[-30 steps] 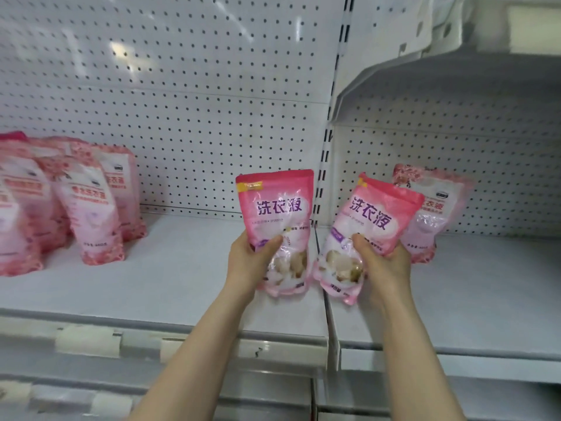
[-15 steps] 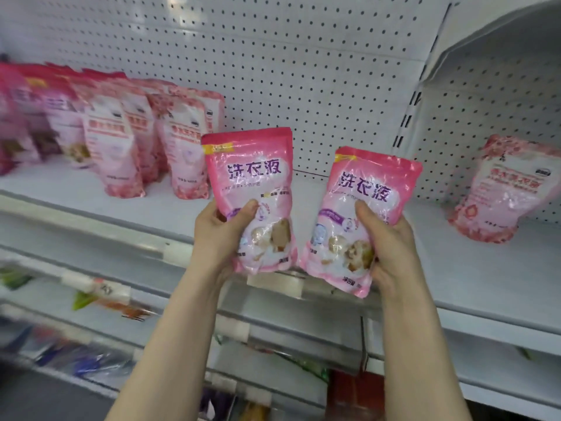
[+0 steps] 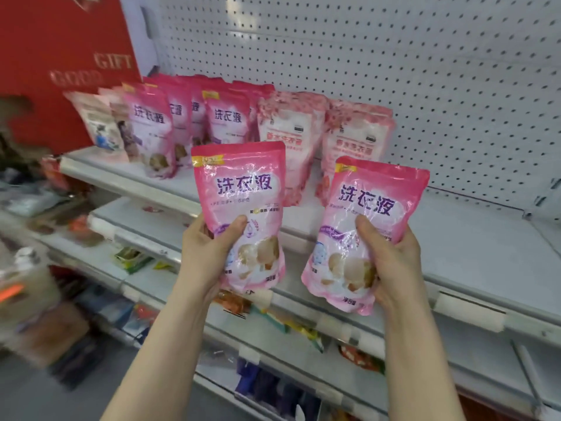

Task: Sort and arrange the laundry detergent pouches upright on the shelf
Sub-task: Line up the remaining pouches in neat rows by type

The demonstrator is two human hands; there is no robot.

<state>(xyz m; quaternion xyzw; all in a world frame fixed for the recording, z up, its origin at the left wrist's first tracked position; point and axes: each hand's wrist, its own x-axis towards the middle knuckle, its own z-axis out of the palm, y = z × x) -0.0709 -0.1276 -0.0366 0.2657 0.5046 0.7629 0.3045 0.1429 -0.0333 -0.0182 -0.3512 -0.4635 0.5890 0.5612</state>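
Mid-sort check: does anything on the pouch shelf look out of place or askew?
Yes. At the row's far left, two paler pouches seem to lean sideways, and their print differs from the bright pink pouches beside them. The blossom-print pouches stand upright. The held pouches match the bright pink ones. Nothing looks spilled or torn.

view: head | facing: forward, down at shelf [image 3: 473,238] | range: near

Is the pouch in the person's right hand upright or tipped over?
Upright, leaning slightly right. The right hand grips the pouch low down, its sealed top edge uppermost, its printed lettering reading right way up.
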